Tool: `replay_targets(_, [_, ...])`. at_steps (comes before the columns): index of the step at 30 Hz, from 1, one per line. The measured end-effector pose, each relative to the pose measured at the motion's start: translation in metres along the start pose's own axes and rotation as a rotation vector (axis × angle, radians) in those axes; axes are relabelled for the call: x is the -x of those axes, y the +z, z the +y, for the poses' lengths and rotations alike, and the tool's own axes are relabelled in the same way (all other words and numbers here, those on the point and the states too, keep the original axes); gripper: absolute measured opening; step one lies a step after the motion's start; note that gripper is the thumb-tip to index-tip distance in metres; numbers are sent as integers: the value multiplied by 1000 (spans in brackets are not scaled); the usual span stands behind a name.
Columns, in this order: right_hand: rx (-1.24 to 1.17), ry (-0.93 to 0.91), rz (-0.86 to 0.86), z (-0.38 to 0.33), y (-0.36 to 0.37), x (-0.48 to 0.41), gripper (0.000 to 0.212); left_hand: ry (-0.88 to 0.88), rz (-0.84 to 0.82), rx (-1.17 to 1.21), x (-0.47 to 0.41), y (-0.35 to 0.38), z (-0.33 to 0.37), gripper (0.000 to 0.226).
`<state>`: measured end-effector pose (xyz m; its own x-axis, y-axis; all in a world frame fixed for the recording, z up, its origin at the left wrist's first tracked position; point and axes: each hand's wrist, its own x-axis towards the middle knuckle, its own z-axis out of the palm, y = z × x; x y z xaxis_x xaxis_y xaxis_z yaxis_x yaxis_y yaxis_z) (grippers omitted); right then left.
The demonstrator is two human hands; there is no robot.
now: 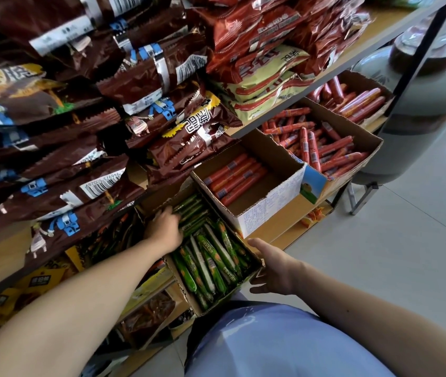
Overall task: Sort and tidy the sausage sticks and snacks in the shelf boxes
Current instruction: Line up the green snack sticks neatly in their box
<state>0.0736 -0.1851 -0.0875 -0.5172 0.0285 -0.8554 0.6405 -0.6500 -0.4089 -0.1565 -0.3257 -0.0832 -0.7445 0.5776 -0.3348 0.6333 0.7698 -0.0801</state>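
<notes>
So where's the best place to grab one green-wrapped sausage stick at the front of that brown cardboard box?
Probably pinch a top green-wrapped sausage stick around its middle, coming from above. They lie packed side by side in the brown cardboard box, so sides and ends are crowded; only the upper face is free.

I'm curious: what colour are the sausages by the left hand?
The sausages are green; head view.
</notes>
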Motion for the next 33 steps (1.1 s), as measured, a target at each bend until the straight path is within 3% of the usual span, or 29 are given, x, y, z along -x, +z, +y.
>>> replay_targets(2, [1, 1, 12, 1, -1, -3, 49, 36, 20, 163, 4, 0, 6, 32])
replay_targets(5, [6, 2, 29, 3, -1, -8, 59, -64, -47, 435, 16, -3, 26, 21])
replay_targets(9, [2, -11, 22, 5, -2, -10, 58, -263, -207, 587, 29, -12, 56, 49])
replay_targets(12, [8, -11, 24, 5, -2, -9, 59, -304, -286, 670, 38, -16, 69, 63])
replay_targets(16, [-4, -8, 8, 5, -1, -6, 57, -384, -210, 788, 51, -11, 91, 73])
replay_targets(19, [-33, -6, -10, 7, -3, -6, 58, -597, -109, 928, 62, -3, 104, 85])
replay_targets(21, [-42, 1, -23, 8, -3, -5, 57, -714, -88, 1058, 65, 2, 106, 82])
replay_targets(23, [-49, 3, -29, 8, -4, -5, 58, -722, -153, 1128, 67, 4, 109, 76])
replay_targets(27, [-72, 4, -33, 10, -5, -6, 57, -686, -312, 1330, 75, -7, 121, 35])
replay_targets(33, [-122, 7, -51, 9, -5, -5, 58, -690, -183, 1289, 74, -6, 137, 64])
